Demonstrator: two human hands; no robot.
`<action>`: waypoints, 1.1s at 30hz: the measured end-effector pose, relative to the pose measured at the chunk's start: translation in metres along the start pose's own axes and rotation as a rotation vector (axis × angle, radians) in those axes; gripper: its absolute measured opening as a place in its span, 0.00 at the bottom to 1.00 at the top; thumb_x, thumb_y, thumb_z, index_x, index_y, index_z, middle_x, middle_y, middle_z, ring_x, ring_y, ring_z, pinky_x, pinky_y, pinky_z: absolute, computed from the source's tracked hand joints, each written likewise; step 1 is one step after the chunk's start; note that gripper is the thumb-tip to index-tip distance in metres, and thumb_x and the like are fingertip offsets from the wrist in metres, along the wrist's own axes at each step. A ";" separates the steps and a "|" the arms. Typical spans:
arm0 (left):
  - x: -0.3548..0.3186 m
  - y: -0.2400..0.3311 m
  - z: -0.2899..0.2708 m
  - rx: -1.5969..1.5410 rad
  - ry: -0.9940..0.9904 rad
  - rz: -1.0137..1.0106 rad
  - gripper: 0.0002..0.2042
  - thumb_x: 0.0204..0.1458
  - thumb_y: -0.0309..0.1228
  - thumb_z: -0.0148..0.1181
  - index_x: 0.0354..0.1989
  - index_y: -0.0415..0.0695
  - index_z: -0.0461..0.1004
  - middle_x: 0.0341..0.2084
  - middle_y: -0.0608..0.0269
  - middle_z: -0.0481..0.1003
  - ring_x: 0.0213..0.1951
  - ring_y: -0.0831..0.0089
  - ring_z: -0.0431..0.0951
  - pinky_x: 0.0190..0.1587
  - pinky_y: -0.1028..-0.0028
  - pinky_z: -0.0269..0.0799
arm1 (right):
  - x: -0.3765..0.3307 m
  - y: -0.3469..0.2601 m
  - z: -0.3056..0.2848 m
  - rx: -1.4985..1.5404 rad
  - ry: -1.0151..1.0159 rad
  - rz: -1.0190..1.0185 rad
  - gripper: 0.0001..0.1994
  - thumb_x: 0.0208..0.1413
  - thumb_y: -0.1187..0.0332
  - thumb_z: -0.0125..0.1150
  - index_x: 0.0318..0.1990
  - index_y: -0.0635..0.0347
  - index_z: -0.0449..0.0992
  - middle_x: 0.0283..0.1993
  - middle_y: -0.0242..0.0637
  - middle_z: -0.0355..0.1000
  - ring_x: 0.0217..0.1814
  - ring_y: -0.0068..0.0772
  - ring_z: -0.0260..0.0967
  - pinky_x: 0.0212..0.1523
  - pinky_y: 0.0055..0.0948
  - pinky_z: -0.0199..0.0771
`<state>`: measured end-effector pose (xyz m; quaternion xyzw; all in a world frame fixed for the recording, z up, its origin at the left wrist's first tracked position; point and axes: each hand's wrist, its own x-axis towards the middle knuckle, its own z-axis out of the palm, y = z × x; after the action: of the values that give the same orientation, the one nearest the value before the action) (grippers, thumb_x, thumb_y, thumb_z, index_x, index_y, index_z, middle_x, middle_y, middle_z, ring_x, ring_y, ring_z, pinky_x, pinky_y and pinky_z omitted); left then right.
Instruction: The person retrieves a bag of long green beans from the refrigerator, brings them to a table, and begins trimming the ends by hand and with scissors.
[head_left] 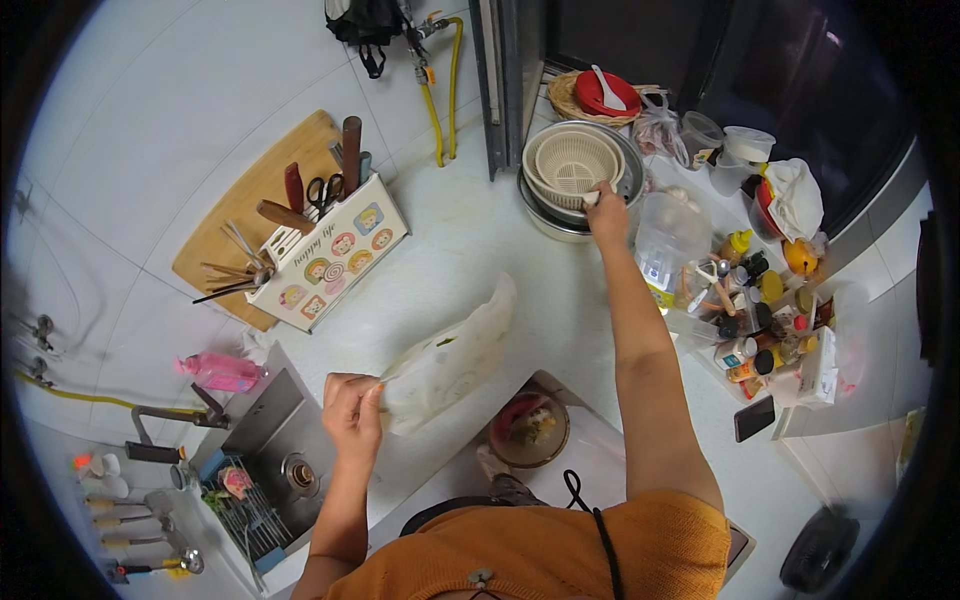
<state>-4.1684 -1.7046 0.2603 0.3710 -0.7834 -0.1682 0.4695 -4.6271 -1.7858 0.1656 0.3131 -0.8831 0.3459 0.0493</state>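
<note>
My left hand point(350, 405) grips one end of a white plastic bag point(450, 355) with something green inside, held over the white counter point(440, 240). My right hand point(605, 212) reaches far across the counter and grips the rim of a cream plastic colander point(570, 165). That colander sits nested in a stack of metal bowls point(545, 220) near the window frame.
A knife and utensil holder point(330, 255) leans against a wooden cutting board point(240, 215) at the left. A steel sink point(285, 455) lies lower left, with a pink bottle point(220, 372) beside it. Bottles and jars point(750, 310) crowd the right. A bowl of scraps point(530, 430) is below the counter edge.
</note>
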 end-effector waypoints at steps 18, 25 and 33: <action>-0.084 0.062 -0.061 0.159 0.189 0.073 0.02 0.41 0.21 0.58 0.21 0.39 0.70 0.20 0.59 0.70 0.26 0.64 0.68 0.31 0.71 0.63 | -0.109 -0.008 -0.108 0.385 -0.077 -0.350 0.16 0.36 0.63 0.68 0.35 0.53 0.72 0.30 0.44 0.70 0.31 0.42 0.69 0.32 0.36 0.68; -0.128 0.104 -0.073 0.205 0.191 0.108 0.03 0.40 0.20 0.58 0.21 0.38 0.70 0.20 0.58 0.70 0.25 0.63 0.68 0.30 0.71 0.63 | -0.207 0.022 -0.106 0.370 -0.372 -0.289 0.16 0.36 0.65 0.68 0.36 0.53 0.71 0.30 0.46 0.67 0.29 0.39 0.68 0.32 0.34 0.68; -0.139 0.144 -0.062 0.340 0.147 0.067 0.05 0.37 0.17 0.59 0.21 0.37 0.69 0.19 0.58 0.68 0.25 0.63 0.66 0.28 0.70 0.61 | -0.222 0.042 -0.066 0.321 -0.281 -0.349 0.15 0.37 0.65 0.67 0.34 0.54 0.71 0.26 0.43 0.67 0.28 0.37 0.68 0.30 0.34 0.67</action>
<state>-4.1368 -1.5007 0.2950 0.4298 -0.7762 0.0098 0.4613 -4.4825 -1.6045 0.1234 0.5092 -0.7478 0.4210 -0.0652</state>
